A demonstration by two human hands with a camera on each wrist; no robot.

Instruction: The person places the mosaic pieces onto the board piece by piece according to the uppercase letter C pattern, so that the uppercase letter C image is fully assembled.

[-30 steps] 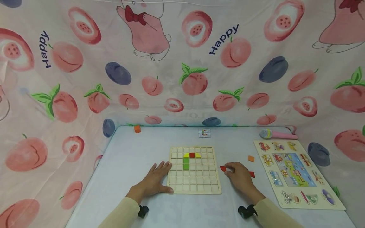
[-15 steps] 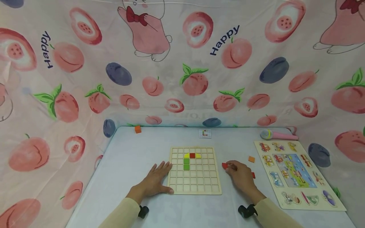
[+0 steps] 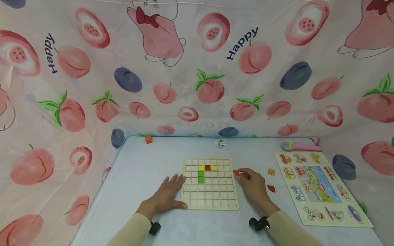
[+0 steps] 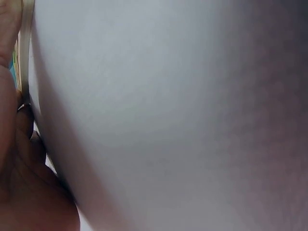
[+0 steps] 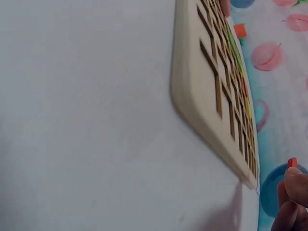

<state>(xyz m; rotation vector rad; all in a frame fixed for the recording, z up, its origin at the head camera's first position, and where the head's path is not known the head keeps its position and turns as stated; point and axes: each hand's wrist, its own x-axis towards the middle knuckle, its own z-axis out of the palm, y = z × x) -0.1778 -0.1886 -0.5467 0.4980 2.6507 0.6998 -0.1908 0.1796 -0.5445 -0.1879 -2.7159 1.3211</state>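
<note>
A wooden grid board [image 3: 209,201] lies mid-table, with a yellow piece [image 3: 201,167], a red square [image 3: 207,167], another yellow piece [image 3: 214,168] and two green squares [image 3: 201,177] set in its cells. My left hand [image 3: 166,194] rests flat at the board's left edge, fingers spread and thumb at the near corner. Between thumb and fingertips my right hand [image 3: 253,186] pinches a red quarter-circle piece [image 3: 236,173] by the board's right edge; in the right wrist view the red piece [image 5: 292,162] shows at the fingertips. A second red piece [image 3: 271,188] lies right of that hand.
An orange square [image 3: 271,172] lies between the right hand and a picture puzzle board [image 3: 338,218]. Behind that sits a pink toy microphone [image 3: 303,146]. A small pattern card [image 3: 221,144] lies beyond the grid board; an orange block [image 3: 148,139] stands at the back left.
My right hand lifts the pinched red piece and moves it left and away from me toward the board, uncovering the other red piece. The left hand stays in place.
</note>
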